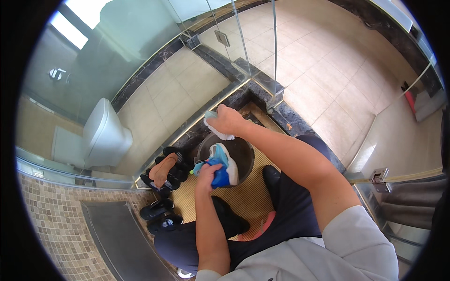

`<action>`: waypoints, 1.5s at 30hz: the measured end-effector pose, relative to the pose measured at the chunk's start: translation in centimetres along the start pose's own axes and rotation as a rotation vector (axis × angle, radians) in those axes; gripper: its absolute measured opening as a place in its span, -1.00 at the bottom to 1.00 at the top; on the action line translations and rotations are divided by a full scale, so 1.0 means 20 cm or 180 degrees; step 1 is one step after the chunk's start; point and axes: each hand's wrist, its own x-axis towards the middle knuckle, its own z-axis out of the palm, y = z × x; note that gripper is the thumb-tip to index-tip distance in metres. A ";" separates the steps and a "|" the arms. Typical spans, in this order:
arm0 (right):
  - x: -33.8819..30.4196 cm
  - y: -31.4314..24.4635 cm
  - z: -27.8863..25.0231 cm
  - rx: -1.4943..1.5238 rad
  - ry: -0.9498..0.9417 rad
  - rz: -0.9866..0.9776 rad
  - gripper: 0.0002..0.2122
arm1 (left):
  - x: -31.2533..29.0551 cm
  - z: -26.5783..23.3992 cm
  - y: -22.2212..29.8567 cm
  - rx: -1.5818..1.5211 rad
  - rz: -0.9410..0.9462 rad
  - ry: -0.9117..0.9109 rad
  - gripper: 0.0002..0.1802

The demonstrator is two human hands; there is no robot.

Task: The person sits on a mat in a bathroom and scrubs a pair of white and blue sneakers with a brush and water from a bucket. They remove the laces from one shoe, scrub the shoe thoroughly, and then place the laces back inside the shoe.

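Note:
My left hand is closed round a blue sneaker with a white sole, its fingers lying across the shoe's side. The sneaker hangs tilted over a round, dark basin. Up and to the right of it, my right hand grips a white and pale-blue piece; whether it is a cloth or a brush I cannot tell. This piece is held apart from the sneaker, by the basin's far rim. Part of the basin is hidden by the shoe and my right arm.
Several dark shoes and a tan shoe stand left of the basin. A woven yellow mat lies under my feet. Beyond a dark stone curb rise glass panels. Far left is a white toilet.

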 end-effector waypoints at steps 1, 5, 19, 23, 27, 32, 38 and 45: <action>0.00 0.00 -0.01 -0.0004 0.0012 -0.0059 -0.41 | 0.03 0.06 -0.02 0.0177 -0.0040 0.0124 -0.81; -0.07 -0.10 -0.05 0.0049 -0.0145 -0.0209 -0.41 | 0.32 0.01 -0.25 0.1383 0.0292 0.0155 -0.85; -0.19 -0.15 -0.27 -0.0043 -0.0589 0.0084 -0.37 | 0.91 0.08 -0.65 0.4065 0.0491 -0.0278 -0.63; -0.21 -0.17 -0.32 0.0004 -0.0550 0.0076 -0.36 | 0.89 0.12 -0.66 0.3257 0.0361 0.0031 -0.40; -0.21 -0.16 -0.30 -0.0013 -0.0631 -0.0008 -0.38 | 0.90 0.08 -0.73 0.3007 0.0443 0.0046 -0.15; -0.21 -0.17 -0.28 0.0031 -0.0732 -0.0122 -0.41 | 0.89 0.01 -0.79 0.2739 0.0542 0.0095 -0.10; -0.25 -0.18 -0.30 0.0018 -0.0824 -0.0249 -0.44 | 0.74 -0.02 -0.71 0.1815 0.1092 -0.0189 -0.33; -0.26 -0.17 -0.35 -0.0072 -0.0626 -0.0689 -0.46 | 0.58 0.06 -0.57 -0.0567 -0.0349 0.0585 -0.60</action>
